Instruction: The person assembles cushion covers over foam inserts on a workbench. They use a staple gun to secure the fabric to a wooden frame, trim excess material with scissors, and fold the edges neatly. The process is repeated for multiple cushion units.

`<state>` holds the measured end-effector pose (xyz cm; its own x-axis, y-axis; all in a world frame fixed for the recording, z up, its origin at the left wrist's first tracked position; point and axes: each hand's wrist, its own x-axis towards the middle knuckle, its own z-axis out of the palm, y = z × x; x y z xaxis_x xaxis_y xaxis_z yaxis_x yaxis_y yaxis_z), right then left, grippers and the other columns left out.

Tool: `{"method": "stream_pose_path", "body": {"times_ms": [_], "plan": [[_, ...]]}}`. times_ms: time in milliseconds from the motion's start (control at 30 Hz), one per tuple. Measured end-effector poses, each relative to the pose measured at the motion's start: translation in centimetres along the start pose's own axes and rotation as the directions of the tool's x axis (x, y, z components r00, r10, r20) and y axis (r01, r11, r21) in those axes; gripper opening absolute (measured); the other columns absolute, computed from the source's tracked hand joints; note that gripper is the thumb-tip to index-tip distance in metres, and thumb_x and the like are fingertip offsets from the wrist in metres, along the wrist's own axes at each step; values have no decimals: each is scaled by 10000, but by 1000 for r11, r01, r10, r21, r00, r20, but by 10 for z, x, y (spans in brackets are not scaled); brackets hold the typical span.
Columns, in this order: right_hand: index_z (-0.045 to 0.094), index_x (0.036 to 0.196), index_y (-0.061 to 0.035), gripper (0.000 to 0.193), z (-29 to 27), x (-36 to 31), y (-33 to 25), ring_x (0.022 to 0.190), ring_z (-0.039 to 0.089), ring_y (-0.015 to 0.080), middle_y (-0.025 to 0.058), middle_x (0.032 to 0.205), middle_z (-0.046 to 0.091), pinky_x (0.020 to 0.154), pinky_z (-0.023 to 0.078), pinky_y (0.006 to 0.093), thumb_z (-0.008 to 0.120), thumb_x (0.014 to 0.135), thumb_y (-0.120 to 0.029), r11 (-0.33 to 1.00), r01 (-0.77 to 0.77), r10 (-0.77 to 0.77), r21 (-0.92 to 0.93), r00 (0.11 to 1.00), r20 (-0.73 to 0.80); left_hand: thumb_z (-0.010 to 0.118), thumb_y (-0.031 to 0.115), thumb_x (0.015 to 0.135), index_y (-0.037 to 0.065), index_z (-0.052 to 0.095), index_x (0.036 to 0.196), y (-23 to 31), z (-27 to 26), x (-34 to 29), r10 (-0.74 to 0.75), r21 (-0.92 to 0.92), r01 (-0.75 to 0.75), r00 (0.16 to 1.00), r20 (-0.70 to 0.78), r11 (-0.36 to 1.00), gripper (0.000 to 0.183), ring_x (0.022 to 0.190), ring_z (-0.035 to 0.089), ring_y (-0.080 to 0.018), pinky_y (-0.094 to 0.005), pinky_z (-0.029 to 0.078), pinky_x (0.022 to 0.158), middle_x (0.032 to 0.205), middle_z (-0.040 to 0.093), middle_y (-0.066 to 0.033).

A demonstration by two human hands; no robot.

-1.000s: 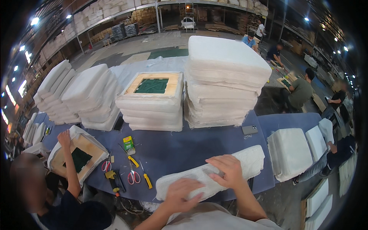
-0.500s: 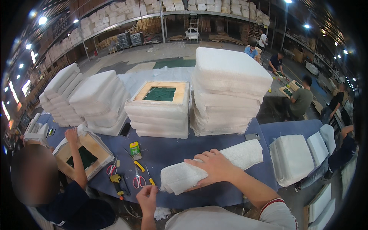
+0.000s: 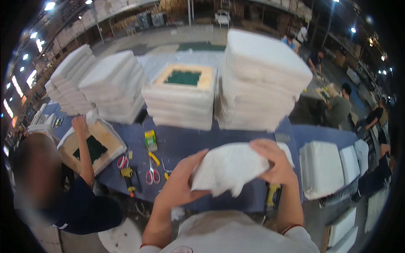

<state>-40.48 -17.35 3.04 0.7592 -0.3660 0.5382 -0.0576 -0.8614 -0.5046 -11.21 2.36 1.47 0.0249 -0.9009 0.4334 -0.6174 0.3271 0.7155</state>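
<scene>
A white fabric-covered padded panel (image 3: 232, 164) is held up over the blue table, tilted, with loose cloth hanging from its near edge. My left hand (image 3: 183, 177) is closed on its left end. Around the upper right side is my right hand (image 3: 274, 160), also closed on the panel. The panel's underside is hidden. Left of my left hand lie red-handled scissors (image 3: 152, 176) and a yellow-handled tool (image 3: 167, 172), partly covered. A yellow-and-black staple gun (image 3: 273, 196) shows below my right hand.
Stacks of white padded panels (image 3: 179, 109) line the table's far side, with a tall stack (image 3: 261, 84) at right. At left, a co-worker's hand (image 3: 79, 125) touches a wood-backed panel (image 3: 112, 141). Another staple gun (image 3: 130, 179), scissors (image 3: 122, 161) and a green-yellow box (image 3: 150, 141) lie between us.
My left hand has moved from below the panel's left end to grip it. The panel has been lifted and turned, and my right hand has shifted to its right side. The view has tilted down.
</scene>
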Motion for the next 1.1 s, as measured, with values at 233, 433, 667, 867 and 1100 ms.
{"method": "stream_pose_path", "body": {"times_ms": [233, 433, 667, 867, 1100], "plan": [[671, 1429, -24, 657, 41, -59, -15, 1453, 551, 444, 235, 1540, 598, 1218, 417, 505, 819, 796, -121, 975, -221, 216, 32, 896, -387, 984, 160, 587, 53, 545, 1549, 11, 63, 21, 19, 52, -9, 981, -194, 999, 1063, 1175, 672, -425, -488, 541, 1012, 1345, 681, -204], [598, 1494, -47, 811, 19, -46, -17, 1458, 533, 445, 219, 1558, 583, 1210, 402, 517, 879, 740, -152, 988, -120, 88, -97, 953, -289, 995, 339, 626, 2, 594, 1501, 21, 63, 22, 24, -109, -31, 998, -62, 994, 1020, 1234, 672, -396, -479, 525, 1050, 1419, 667, -209], [584, 1527, -58, 902, -2, -73, 6, 1468, 530, 408, 192, 1593, 558, 1235, 383, 495, 938, 712, -208, 960, -280, 270, 6, 917, -295, 827, 361, 933, 28, 685, 1432, -116, 31, -22, -532, -291, 507, 847, -7, 811, 617, 1350, 657, -287, -416, 483, 1128, 1411, 712, -157], [564, 1565, -65, 885, -25, -104, 16, 1500, 491, 405, 190, 1600, 554, 1245, 360, 504, 907, 787, -313, 971, -230, 237, 59, 918, -317, 824, 279, 944, 101, 468, 1641, -248, 96, -165, -439, 381, 281, 787, 433, 881, 803, 1394, 606, -321, -460, 431, 1203, 1546, 620, -144], [578, 1573, -81, 840, -34, -110, 15, 1460, 544, 386, 183, 1567, 600, 1215, 399, 513, 903, 811, -220, 993, -115, 97, -17, 901, -422, 970, 102, 807, 6, 551, 1541, -231, 176, -185, -515, -516, 470, 855, 64, 716, 851, 1421, 573, -345, -480, 451, 1209, 1579, 569, -187]]}}
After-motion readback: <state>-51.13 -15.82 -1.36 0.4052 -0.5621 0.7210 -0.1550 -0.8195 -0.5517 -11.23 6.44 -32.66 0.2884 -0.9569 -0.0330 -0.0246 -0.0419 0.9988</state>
